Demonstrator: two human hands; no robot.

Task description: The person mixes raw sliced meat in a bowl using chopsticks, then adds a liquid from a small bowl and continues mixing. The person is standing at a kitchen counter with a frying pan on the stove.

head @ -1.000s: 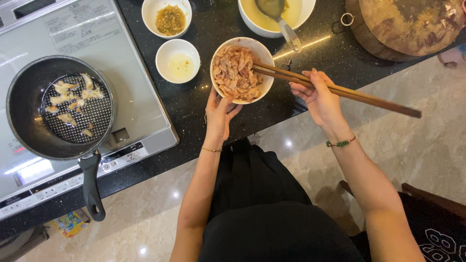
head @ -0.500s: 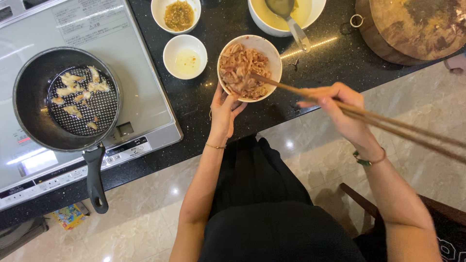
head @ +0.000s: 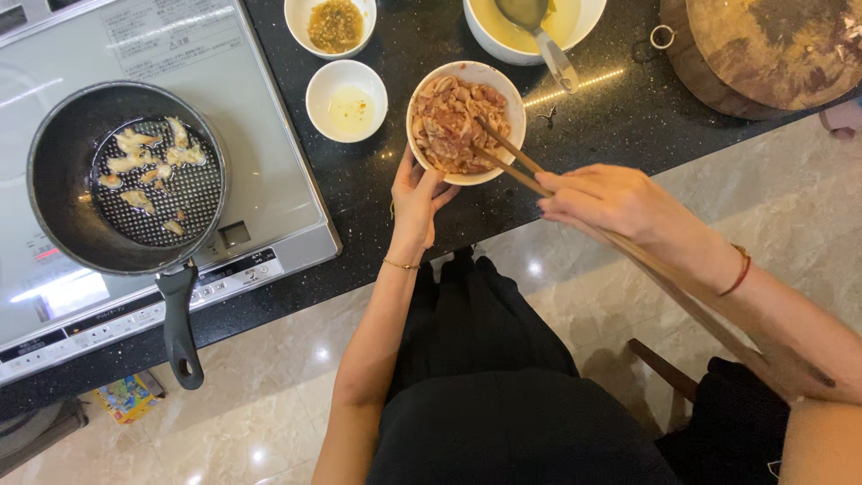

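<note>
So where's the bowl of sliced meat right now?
In the head view, the bowl of sliced meat sits on the black counter near its front edge, steadied by the left hand, with the chopsticks dipped in from the right.

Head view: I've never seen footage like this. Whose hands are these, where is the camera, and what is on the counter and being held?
The camera sits on a person's head and looks straight down, so both arms are that person's own. The left hand cups the edge of a white round bowl of raw sliced meat on the black speckled stone counter. The right hand grips a pair of long wooden chopsticks, tips in the meat. To the left, a black frying pan holding a few pale pieces stands on a silver cooktop. Farther back are a small white bowl of clear liquid, a small white bowl of chopped greenish seasoning, a large white bowl of yellow liquid with a metal spoon, and a round wooden chopping block.
</note>
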